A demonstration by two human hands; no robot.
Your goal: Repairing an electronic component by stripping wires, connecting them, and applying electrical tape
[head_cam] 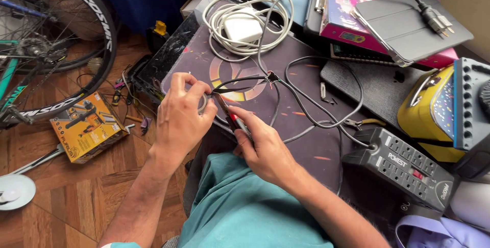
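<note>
My left hand [181,112] grips a roll of black tape [203,102] and pulls a strip out to the right. The strip runs toward a taped joint [272,78] in a grey cable [316,107] lying on the dark mat [301,140]. My right hand [263,148] holds a slim tool with a red handle [236,120], its blades meeting the tape strip near the roll. Both hands hover over the mat's left edge, above my teal-clad lap.
A coiled white charger cable [245,23] lies at the back. A grey power strip [403,169] sits at right beside a yellow case [434,110]. Small pliers [357,123] rest on the mat. A bicycle wheel [61,38] and an orange box [87,125] are on the wooden floor.
</note>
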